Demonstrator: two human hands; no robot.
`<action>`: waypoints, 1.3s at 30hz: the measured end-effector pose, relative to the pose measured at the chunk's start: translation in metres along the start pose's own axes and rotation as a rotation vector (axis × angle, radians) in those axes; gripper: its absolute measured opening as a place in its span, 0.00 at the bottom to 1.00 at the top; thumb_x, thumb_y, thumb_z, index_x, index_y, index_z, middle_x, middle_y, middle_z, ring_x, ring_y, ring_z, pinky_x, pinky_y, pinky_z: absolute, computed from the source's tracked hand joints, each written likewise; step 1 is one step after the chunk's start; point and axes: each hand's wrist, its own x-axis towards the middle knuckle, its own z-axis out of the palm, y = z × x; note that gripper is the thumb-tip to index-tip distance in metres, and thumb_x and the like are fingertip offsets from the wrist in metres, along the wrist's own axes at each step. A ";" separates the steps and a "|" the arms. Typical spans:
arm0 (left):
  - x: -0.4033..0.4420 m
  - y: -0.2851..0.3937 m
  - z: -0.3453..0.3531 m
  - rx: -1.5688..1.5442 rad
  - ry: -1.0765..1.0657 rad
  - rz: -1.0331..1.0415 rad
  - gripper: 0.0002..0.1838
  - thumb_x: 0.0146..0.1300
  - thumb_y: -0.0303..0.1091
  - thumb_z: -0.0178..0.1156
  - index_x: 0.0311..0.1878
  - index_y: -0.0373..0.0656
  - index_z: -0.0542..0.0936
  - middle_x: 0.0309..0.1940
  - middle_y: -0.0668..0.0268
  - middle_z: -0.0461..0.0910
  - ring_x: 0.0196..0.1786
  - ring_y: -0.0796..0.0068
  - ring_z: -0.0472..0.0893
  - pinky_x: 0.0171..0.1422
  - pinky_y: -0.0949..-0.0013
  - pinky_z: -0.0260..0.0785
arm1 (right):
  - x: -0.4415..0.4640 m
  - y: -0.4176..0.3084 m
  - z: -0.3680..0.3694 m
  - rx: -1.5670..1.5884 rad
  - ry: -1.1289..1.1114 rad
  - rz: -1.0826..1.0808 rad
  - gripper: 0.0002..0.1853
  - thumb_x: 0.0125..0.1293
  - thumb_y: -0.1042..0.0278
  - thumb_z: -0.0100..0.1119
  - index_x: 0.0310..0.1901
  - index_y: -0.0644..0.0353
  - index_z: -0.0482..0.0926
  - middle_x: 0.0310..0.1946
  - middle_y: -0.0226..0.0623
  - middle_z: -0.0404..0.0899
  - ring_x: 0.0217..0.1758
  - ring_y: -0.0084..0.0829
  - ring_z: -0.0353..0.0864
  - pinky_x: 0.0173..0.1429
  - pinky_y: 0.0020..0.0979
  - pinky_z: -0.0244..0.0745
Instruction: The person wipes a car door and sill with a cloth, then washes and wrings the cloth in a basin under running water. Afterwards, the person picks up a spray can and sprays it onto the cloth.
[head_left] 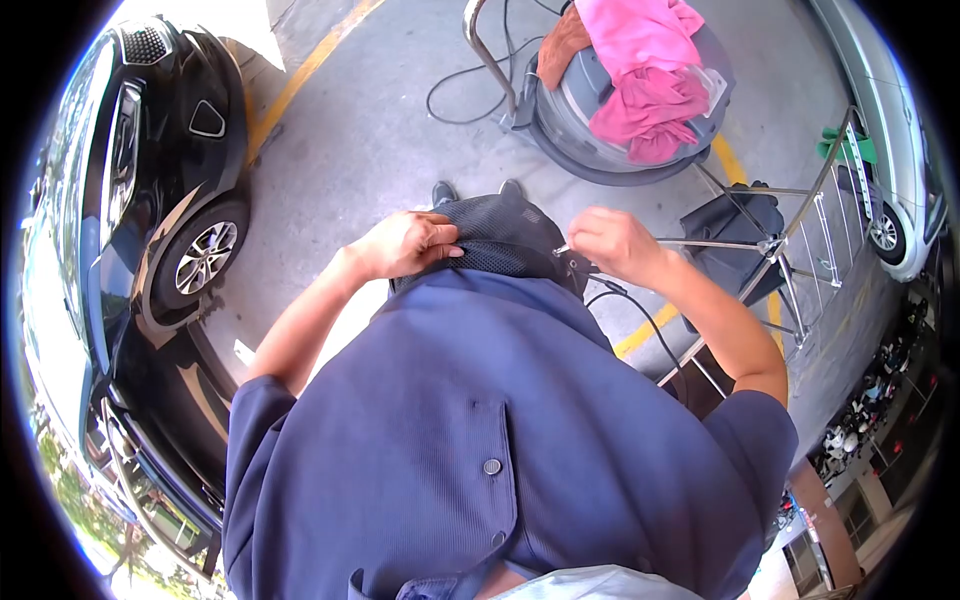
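Observation:
A black mesh bag point(500, 225) is at my waist, in front of the dark blue shirt point(440, 400). The fingers of my left hand point(405, 243) pinch the left part of its upper edge. On the other side, my right hand point(612, 243) is closed in a pinch on a small metal piece point(560, 251) at the bag's right end, which looks like a zipper pull. Just below that hand a black cable point(640, 305) hangs down to the right. What lies inside the bag is hidden.
Ahead stands a grey drum-shaped vacuum point(570, 110) with pink cloths point(650, 110) on top. A folding metal rack point(770, 245) is at the right, with black fabric point(735, 225) by it. A black car point(170, 170) is on the left, a silver car point(890, 130) on the far right.

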 end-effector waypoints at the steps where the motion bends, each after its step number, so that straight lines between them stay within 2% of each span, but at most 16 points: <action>1: 0.001 0.000 0.000 -0.002 0.006 0.003 0.13 0.66 0.38 0.59 0.31 0.40 0.72 0.28 0.58 0.72 0.35 0.52 0.77 0.40 0.54 0.69 | -0.001 -0.002 -0.005 -0.086 -0.057 -0.067 0.07 0.49 0.77 0.62 0.31 0.64 0.76 0.29 0.34 0.76 0.34 0.36 0.78 0.36 0.32 0.75; 6: -0.003 0.001 0.002 -0.029 0.028 0.023 0.13 0.66 0.38 0.59 0.31 0.40 0.71 0.28 0.58 0.72 0.35 0.52 0.77 0.40 0.54 0.69 | -0.037 -0.014 0.006 -0.201 -0.161 -0.129 0.08 0.46 0.75 0.59 0.31 0.64 0.75 0.29 0.33 0.74 0.34 0.34 0.76 0.37 0.32 0.75; 11: 0.002 0.003 0.007 0.029 0.071 0.023 0.12 0.65 0.38 0.59 0.33 0.40 0.72 0.29 0.59 0.74 0.38 0.53 0.78 0.41 0.55 0.70 | -0.022 0.008 -0.002 -0.028 -0.423 0.080 0.10 0.55 0.69 0.63 0.39 0.59 0.80 0.34 0.35 0.78 0.38 0.41 0.79 0.42 0.39 0.76; 14: 0.008 0.009 0.014 0.028 0.116 0.031 0.12 0.65 0.38 0.59 0.33 0.40 0.73 0.29 0.59 0.74 0.38 0.53 0.78 0.42 0.55 0.71 | 0.030 0.024 -0.029 -0.119 -0.369 0.218 0.13 0.61 0.62 0.62 0.45 0.58 0.81 0.36 0.41 0.81 0.43 0.43 0.81 0.45 0.41 0.76; 16: 0.022 0.013 0.023 0.047 0.187 0.112 0.12 0.63 0.37 0.61 0.31 0.39 0.72 0.30 0.58 0.74 0.37 0.53 0.78 0.41 0.55 0.71 | 0.069 0.044 0.007 0.222 -0.299 0.277 0.22 0.64 0.53 0.62 0.54 0.58 0.78 0.43 0.44 0.82 0.48 0.42 0.82 0.51 0.38 0.77; 17: 0.033 0.015 0.028 0.049 0.181 0.154 0.12 0.63 0.37 0.61 0.31 0.40 0.73 0.29 0.58 0.74 0.37 0.53 0.78 0.41 0.55 0.71 | 0.091 0.052 0.028 0.357 -0.455 0.446 0.30 0.63 0.48 0.63 0.62 0.57 0.73 0.49 0.45 0.82 0.50 0.39 0.82 0.55 0.35 0.75; 20: 0.055 0.028 0.038 0.204 0.104 0.253 0.12 0.65 0.40 0.58 0.29 0.43 0.73 0.28 0.62 0.77 0.36 0.57 0.80 0.40 0.57 0.72 | 0.113 0.119 0.147 0.931 -0.703 0.218 0.32 0.64 0.49 0.63 0.63 0.62 0.71 0.57 0.37 0.77 0.59 0.28 0.73 0.63 0.30 0.68; 22: 0.053 0.024 0.047 0.240 0.201 0.321 0.13 0.65 0.41 0.58 0.29 0.43 0.73 0.28 0.63 0.77 0.34 0.58 0.79 0.39 0.59 0.72 | 0.110 0.093 0.135 1.143 -0.719 0.360 0.30 0.65 0.53 0.63 0.63 0.63 0.71 0.59 0.34 0.74 0.61 0.24 0.70 0.66 0.27 0.64; 24: 0.035 0.041 0.042 0.168 0.133 0.030 0.14 0.64 0.42 0.60 0.30 0.42 0.75 0.29 0.61 0.76 0.34 0.58 0.80 0.38 0.60 0.73 | 0.110 0.066 0.106 1.076 -0.812 0.537 0.30 0.64 0.54 0.64 0.63 0.61 0.71 0.58 0.33 0.74 0.59 0.24 0.70 0.65 0.26 0.63; 25: 0.026 0.046 0.043 0.081 0.302 -0.021 0.13 0.64 0.41 0.60 0.33 0.41 0.76 0.30 0.61 0.77 0.34 0.60 0.81 0.37 0.61 0.73 | 0.104 0.074 0.122 1.190 -0.868 0.434 0.31 0.65 0.49 0.62 0.63 0.61 0.71 0.58 0.33 0.75 0.59 0.23 0.70 0.64 0.26 0.63; 26: 0.014 0.048 0.046 -0.008 0.465 -0.067 0.12 0.65 0.41 0.61 0.36 0.40 0.78 0.30 0.60 0.78 0.35 0.62 0.81 0.36 0.63 0.74 | 0.094 0.085 0.130 0.969 -0.858 0.379 0.37 0.65 0.39 0.58 0.64 0.62 0.70 0.59 0.37 0.74 0.62 0.27 0.70 0.67 0.29 0.62; 28: -0.023 0.039 0.066 -0.283 0.635 -0.363 0.10 0.64 0.38 0.63 0.38 0.40 0.79 0.32 0.61 0.78 0.32 0.66 0.80 0.36 0.66 0.73 | 0.079 0.060 0.099 0.720 -0.815 0.558 0.39 0.66 0.35 0.53 0.64 0.65 0.69 0.62 0.42 0.72 0.66 0.32 0.67 0.70 0.32 0.59; 30: -0.049 0.024 0.090 -0.312 0.787 -0.463 0.10 0.65 0.37 0.63 0.35 0.39 0.79 0.30 0.67 0.77 0.31 0.73 0.78 0.35 0.71 0.71 | 0.068 0.056 0.090 0.805 -0.865 0.611 0.46 0.64 0.32 0.52 0.70 0.68 0.61 0.69 0.50 0.63 0.74 0.40 0.58 0.75 0.35 0.51; 32: -0.096 0.002 0.139 -0.637 1.002 -0.676 0.11 0.66 0.38 0.64 0.34 0.39 0.78 0.27 0.70 0.76 0.30 0.80 0.76 0.34 0.75 0.68 | 0.029 0.052 0.083 0.765 -0.732 0.765 0.47 0.65 0.32 0.50 0.71 0.68 0.59 0.73 0.50 0.56 0.78 0.40 0.51 0.77 0.35 0.46; 34: -0.129 0.011 0.160 -0.796 1.090 -0.766 0.11 0.67 0.38 0.63 0.34 0.40 0.78 0.24 0.72 0.75 0.29 0.85 0.74 0.33 0.78 0.66 | -0.015 0.045 0.078 0.913 -0.568 0.855 0.45 0.66 0.35 0.51 0.70 0.70 0.59 0.71 0.47 0.61 0.76 0.36 0.56 0.77 0.32 0.46; 39: -0.153 0.023 0.192 -0.930 1.046 -0.851 0.11 0.68 0.38 0.62 0.35 0.40 0.77 0.24 0.74 0.74 0.27 0.87 0.71 0.33 0.78 0.65 | -0.100 -0.021 0.073 1.157 0.049 1.177 0.34 0.72 0.46 0.50 0.68 0.67 0.64 0.65 0.38 0.69 0.69 0.26 0.63 0.73 0.27 0.54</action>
